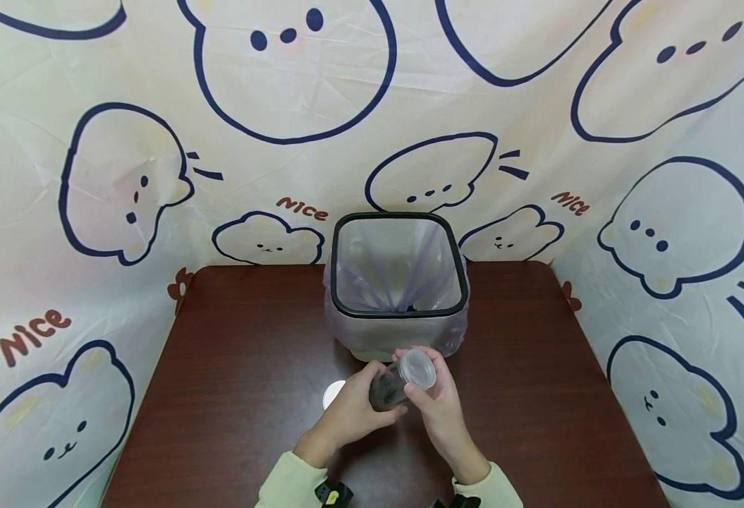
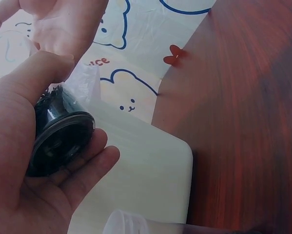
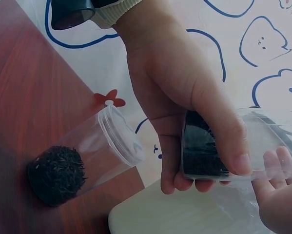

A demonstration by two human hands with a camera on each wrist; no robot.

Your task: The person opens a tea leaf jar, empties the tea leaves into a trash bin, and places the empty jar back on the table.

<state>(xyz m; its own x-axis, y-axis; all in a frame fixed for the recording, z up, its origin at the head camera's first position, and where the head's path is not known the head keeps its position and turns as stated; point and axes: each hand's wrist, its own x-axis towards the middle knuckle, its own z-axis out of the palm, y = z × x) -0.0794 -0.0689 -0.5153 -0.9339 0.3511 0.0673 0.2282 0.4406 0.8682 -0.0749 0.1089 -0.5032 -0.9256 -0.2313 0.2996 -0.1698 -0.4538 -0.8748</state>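
Both hands hold a clear plastic jar (image 1: 389,388) tilted over the table, just in front of the bin. Dark dried leaf-like bits lie in its bottom end, and a translucent lid (image 1: 418,370) covers the other end. My left hand (image 1: 351,416) grips the dark lower end, thumb on one side and fingers on the other. At the lid end, my right hand (image 1: 440,409) curls round the jar, its thumb by the lid's edge. A second lidded clear jar (image 3: 94,146) with similar dark bits stands on the table beyond my left hand, mostly hidden in the head view.
A light bin (image 1: 397,337) with a black rim and a thin purple bag liner stands at the table's back edge. A small dark spot shows inside it. The brown table (image 1: 245,395) borders a cartoon-printed cloth (image 1: 295,162) at the back and sides.
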